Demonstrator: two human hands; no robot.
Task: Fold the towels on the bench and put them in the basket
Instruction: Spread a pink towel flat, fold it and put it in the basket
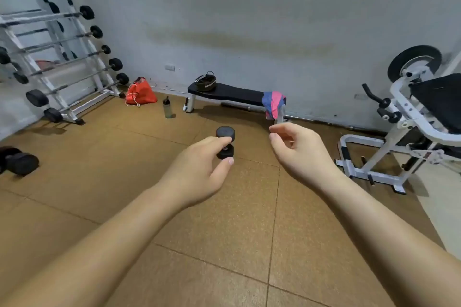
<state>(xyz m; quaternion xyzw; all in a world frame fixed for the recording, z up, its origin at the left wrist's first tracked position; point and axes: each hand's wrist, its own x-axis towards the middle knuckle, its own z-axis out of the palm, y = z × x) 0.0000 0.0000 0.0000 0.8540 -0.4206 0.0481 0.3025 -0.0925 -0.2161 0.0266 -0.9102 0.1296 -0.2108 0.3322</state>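
Note:
A black flat bench [234, 93] stands along the far wall. A pink and blue towel [273, 104] hangs crumpled over its right end. A small dark basket [205, 81] with a handle sits on the bench's left end. My left hand [199, 169] and my right hand [299, 152] reach forward in the air, well short of the bench. Both have loosely curled fingers and hold nothing. The right hand is just below the towel in the picture.
A black dumbbell [225, 132] lies on the brown floor beyond my left fingers, partly hidden by them. A bottle [167, 108] and red bag [141, 92] sit left of the bench. A barbell rack [62, 57] is far left, more dumbbells [20, 162] near it, a white weight machine [411, 119] right.

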